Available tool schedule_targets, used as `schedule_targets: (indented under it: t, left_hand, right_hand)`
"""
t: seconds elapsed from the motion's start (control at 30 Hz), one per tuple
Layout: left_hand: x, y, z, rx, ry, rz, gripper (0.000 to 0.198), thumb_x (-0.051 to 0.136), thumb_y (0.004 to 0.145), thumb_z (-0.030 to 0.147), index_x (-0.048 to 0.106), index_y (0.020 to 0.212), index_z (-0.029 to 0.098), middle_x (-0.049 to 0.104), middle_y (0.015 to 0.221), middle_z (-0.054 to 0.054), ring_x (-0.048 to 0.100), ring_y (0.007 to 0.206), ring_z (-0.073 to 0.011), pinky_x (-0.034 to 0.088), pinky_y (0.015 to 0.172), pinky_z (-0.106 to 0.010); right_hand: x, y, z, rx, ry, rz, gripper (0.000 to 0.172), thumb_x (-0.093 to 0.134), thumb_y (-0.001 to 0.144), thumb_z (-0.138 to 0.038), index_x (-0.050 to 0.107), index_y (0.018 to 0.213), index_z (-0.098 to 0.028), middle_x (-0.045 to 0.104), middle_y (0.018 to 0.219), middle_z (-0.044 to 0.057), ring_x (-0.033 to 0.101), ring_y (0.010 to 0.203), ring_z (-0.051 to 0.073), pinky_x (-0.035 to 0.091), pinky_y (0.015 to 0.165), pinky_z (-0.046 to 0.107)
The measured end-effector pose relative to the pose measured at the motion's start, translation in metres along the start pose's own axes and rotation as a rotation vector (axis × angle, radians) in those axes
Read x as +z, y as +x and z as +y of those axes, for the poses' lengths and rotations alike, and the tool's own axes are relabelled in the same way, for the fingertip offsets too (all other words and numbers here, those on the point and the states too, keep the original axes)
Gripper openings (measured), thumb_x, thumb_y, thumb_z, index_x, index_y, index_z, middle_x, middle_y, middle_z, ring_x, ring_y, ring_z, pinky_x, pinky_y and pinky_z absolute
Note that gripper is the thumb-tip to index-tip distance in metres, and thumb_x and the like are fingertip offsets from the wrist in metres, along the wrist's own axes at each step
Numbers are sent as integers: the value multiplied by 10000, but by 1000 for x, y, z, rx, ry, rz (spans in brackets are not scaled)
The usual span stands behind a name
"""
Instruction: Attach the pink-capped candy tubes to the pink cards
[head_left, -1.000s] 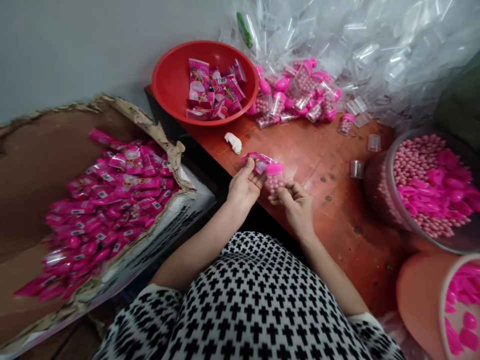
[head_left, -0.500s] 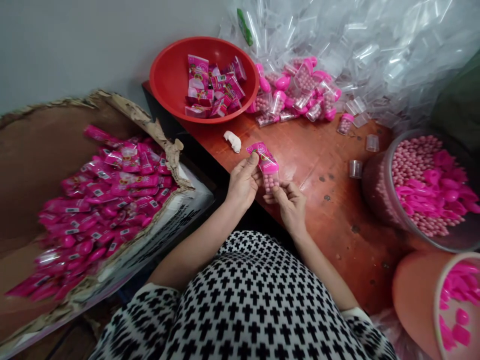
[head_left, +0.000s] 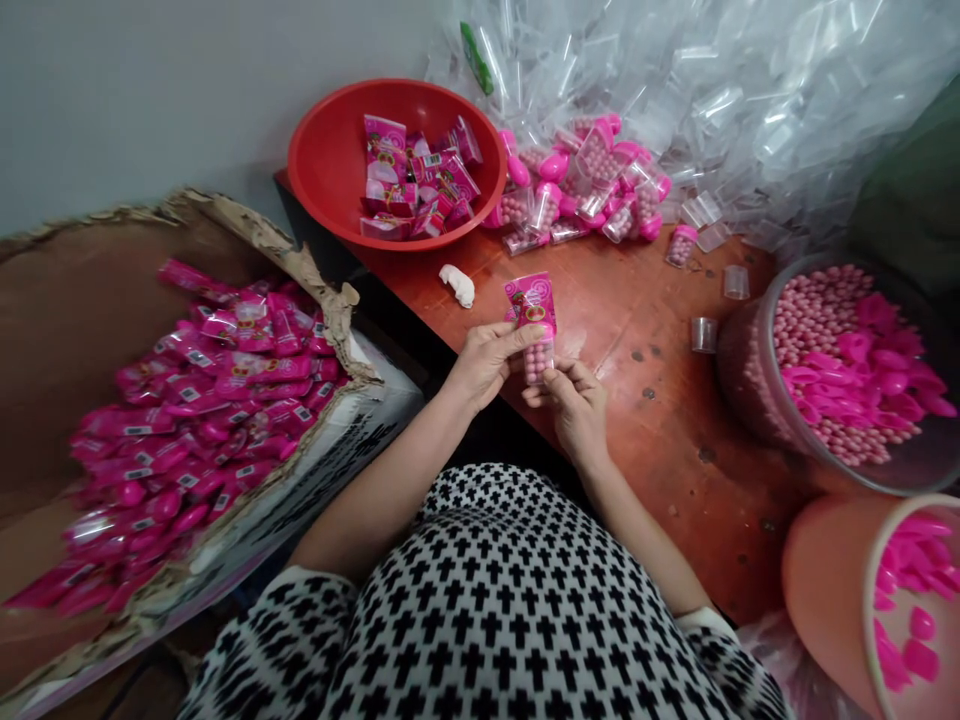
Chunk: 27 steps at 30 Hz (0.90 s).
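Observation:
Between both hands, over the near edge of the table, is a small clear candy tube of pink balls. A printed pink wrapper stands up over its top end. My left hand pinches the tube near its upper end, thumb across the front where wrapper and tube meet. My right hand grips the tube's lower end between thumb and fingers. Beyond them lies a crumpled white lump, touched by neither hand.
A red bowl of pink wrappers stands at the back left. Filled tubes lie heaped beside clear empty ones. At right are a tub of pink balls and an orange bucket. A torn carton of wrapped candies is at left.
The wrapper has gone from leaning left to standing upright over the tube. My left hand has slid down from the wrapper to the tube's upper end; my right hand keeps its hold.

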<state>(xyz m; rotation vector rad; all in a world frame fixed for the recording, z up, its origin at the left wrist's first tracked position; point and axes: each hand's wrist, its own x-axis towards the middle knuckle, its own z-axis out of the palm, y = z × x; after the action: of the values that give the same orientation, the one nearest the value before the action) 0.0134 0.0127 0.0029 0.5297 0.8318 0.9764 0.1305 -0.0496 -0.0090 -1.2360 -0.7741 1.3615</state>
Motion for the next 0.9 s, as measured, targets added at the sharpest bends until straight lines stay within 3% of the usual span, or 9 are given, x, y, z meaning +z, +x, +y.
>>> schedule_targets:
  t: [0.3, 0.5, 0.73, 0.9]
  left_hand:
    - [4, -4, -2, 17, 36, 36, 262, 825, 607, 299, 708, 671, 74, 653, 619, -44, 562, 528, -83, 445, 523, -210]
    - [7, -6, -4, 47, -50, 94, 323, 874, 520, 293, 686, 676, 82, 657, 631, -27, 588, 557, -91, 489, 584, -229]
    - [8, -14, -15, -14, -52, 37, 293, 853, 573, 298, 655, 626, 88, 580, 568, 2, 520, 491, -73, 437, 460, -209]
    - [0, -17, -8, 14, -118, 62, 248, 829, 616, 270, 707, 717, 79, 675, 700, -46, 619, 630, -98, 515, 596, -214]
  right_hand:
    - [3, 6, 2, -31, 38, 24, 228, 726, 760, -350, 632, 902, -198, 716, 739, -19, 668, 547, 109, 601, 548, 254]
    - [1, -2, 0, -132, -103, 109, 243, 750, 739, -342, 629, 888, -192, 736, 791, -17, 676, 570, 104, 612, 566, 250]
    - [3, 9, -3, 11, 169, 82, 256, 807, 666, -333, 632, 760, -171, 709, 619, -21, 646, 472, 85, 540, 449, 154]
    - [0, 7, -4, 28, 220, -48, 307, 820, 670, -314, 657, 899, -190, 754, 771, -7, 726, 671, 113, 614, 638, 198]
